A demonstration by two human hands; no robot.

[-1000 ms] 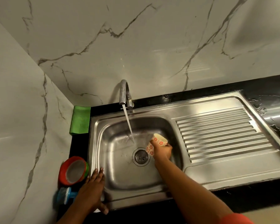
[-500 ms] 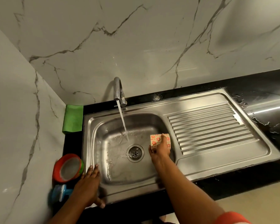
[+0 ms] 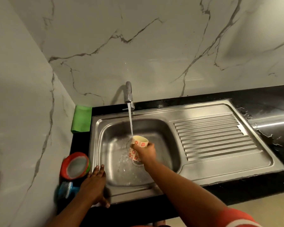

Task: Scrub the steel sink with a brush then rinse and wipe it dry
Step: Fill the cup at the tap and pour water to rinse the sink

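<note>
The steel sink (image 3: 154, 185), a smooth pressed basin with a ribbed drainboard set into the black counter (image 3: 261, 99), is rigid and fixed, so it needs no holding, though its wet metal will likely be slick under a palm. The right hand (image 3: 145, 152) has its grip wrapped round a small flower-printed cup (image 3: 138, 142), held mouth-up under the tap's (image 3: 129, 94) stream over the drain; it looks light, hard and probably slippery when wet, best held round its wall. The left hand (image 3: 93, 185) rests flat, fingers spread, on the sink's front-left rim beside the blue brush (image 3: 66, 190).
</note>
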